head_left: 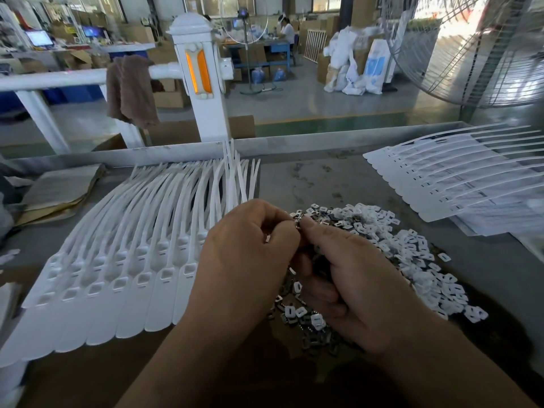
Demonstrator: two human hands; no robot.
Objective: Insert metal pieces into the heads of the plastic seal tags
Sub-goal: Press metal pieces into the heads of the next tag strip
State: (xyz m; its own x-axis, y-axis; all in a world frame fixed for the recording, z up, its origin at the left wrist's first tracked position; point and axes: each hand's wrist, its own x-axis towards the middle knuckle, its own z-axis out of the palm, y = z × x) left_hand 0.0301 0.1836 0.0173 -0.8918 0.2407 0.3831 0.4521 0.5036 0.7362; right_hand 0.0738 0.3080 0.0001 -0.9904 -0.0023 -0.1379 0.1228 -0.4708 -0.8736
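Note:
A fanned row of white plastic seal tags (123,278) lies on the table at the left, heads with open square sockets toward me, tails running to the back rim. A heap of small metal pieces (391,240), some white-faced, spreads at the centre right. My left hand (244,260) and my right hand (353,278) meet above the heap's near edge. Their fingertips pinch a small metal piece (298,223) between them. Another metal piece (267,238) shows in the curl of my left fingers. My right palm is curled round several more pieces.
A second sheet of joined white tags (459,175) lies at the back right on papers. Folded brown cardboard (59,189) sits at the far left. The table has a raised metal rim (294,141). A white post (203,78) and a fan guard (485,54) stand behind.

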